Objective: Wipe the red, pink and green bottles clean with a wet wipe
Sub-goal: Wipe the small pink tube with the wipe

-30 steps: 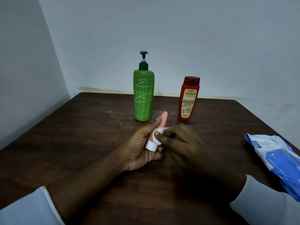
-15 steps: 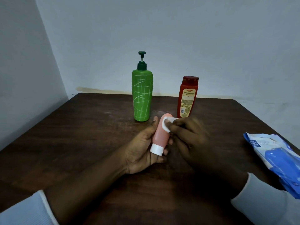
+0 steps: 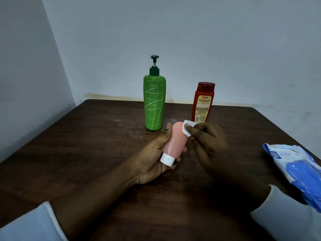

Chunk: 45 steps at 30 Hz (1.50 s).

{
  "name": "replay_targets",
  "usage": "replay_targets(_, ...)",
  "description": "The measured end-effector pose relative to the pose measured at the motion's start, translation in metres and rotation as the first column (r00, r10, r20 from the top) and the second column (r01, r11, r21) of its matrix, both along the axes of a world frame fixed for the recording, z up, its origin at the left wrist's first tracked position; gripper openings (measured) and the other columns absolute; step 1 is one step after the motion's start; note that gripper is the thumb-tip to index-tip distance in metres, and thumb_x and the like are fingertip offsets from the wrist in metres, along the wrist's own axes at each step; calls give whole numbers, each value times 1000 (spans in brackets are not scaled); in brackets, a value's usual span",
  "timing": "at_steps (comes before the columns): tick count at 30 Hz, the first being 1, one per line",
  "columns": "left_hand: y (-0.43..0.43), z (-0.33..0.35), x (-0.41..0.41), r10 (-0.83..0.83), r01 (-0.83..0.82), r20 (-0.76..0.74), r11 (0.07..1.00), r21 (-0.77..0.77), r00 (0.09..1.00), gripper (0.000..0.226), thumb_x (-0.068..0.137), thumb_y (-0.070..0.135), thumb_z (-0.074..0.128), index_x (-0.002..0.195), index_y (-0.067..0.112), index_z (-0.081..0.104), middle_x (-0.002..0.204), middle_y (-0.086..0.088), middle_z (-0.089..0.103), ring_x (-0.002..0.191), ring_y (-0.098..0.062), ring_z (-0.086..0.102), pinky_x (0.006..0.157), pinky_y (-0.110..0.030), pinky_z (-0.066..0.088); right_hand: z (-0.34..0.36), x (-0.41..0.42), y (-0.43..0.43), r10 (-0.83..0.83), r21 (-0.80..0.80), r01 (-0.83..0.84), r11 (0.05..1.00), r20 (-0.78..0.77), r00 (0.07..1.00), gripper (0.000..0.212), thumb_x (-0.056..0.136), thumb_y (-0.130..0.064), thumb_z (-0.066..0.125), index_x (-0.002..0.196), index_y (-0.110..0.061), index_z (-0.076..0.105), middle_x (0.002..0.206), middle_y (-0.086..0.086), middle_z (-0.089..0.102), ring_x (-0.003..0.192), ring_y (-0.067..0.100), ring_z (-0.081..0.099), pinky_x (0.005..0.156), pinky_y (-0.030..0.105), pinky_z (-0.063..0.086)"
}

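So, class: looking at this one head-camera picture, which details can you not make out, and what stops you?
- Red bottle: label print too small to read; its base is hidden behind the wet wipe and right hand.
- Wipes pack: cut off by the right edge.
- Pink bottle: far side hidden by the left hand.
- Green pump bottle: back out of view.

Red bottle (image 3: 202,103), beyond the gripped pink bottle: label headed "Karthika"; the fine print is illegible. Wipes pack (image 3: 295,173), right of the grip: "mee mee".
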<state>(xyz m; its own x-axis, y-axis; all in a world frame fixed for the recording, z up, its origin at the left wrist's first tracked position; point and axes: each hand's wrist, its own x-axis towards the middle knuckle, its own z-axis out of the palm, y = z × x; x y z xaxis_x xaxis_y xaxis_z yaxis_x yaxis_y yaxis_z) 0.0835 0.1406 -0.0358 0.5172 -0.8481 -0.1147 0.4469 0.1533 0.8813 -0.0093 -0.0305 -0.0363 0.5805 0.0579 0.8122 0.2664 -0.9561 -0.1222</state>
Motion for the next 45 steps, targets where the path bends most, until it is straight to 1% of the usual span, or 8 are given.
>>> replay_targets(8,-1,0,10,95,-107,-188,993,-55,978,86,84,68,59,142,3,54,112,-15,68,99,-27,68,72,-37,63,2,-11,24,301,-213,-370,904,-295,907,33,100,-19,46,118,-12,72,107,5,66,95,22,58,77,41,43)
replay_targets(15,-6,3,14,267,-277,-88,950,-141,960,56,84,28,69,132,1,58,115,-17,72,93,-20,73,79,-34,63,7,-9,9,39,31,-37,999,-69,997,32,91,-6,58,122,-8,67,113,6,61,103,15,56,82,35,50)
replay_targets(19,-4,0,14,244,-250,-60,957,-148,968,44,81,21,75,117,-2,62,109,-21,72,94,-25,73,75,-35,64,3,-11,18,162,-237,-186,954,-118,980,30,100,-12,54,126,-5,67,115,13,65,103,22,60,84,31,49)
replay_targets(22,-1,3,14,302,-308,-57,940,-146,951,35,75,19,75,104,3,63,97,-15,74,84,-20,75,68,-31,63,4,-6,16,154,-158,-182,970,-179,972,32,98,-16,51,125,-8,67,116,10,64,103,19,59,84,27,49)
replay_targets(27,1,7,17,336,-349,-112,926,-143,935,54,72,21,76,119,0,59,112,-22,70,91,-26,75,69,-33,64,5,-4,-3,58,-110,-105,988,-362,930,33,91,-16,58,123,-17,66,114,1,65,98,12,61,76,14,45)
replay_targets(32,-1,4,19,350,-353,-44,930,-104,936,44,71,27,76,108,7,65,96,-11,74,83,-18,72,63,-27,61,7,-10,12,70,-141,-85,986,-108,992,30,94,-8,56,122,-2,67,116,14,65,102,18,60,85,23,51)
replay_targets(41,0,8,18,313,-322,-83,935,-148,946,60,73,19,75,128,3,57,94,-9,78,85,-20,77,81,-39,62,3,-3,7,-12,50,28,998,-288,957,28,88,-2,63,113,-14,68,109,3,68,95,6,54,83,30,54)
replay_targets(45,1,7,19,297,-307,-87,940,-147,951,69,74,14,77,138,5,52,112,-14,73,100,-25,74,87,-45,62,4,-7,6,37,74,-27,997,-137,990,30,88,-1,58,115,-9,66,117,6,63,107,5,53,94,10,40)
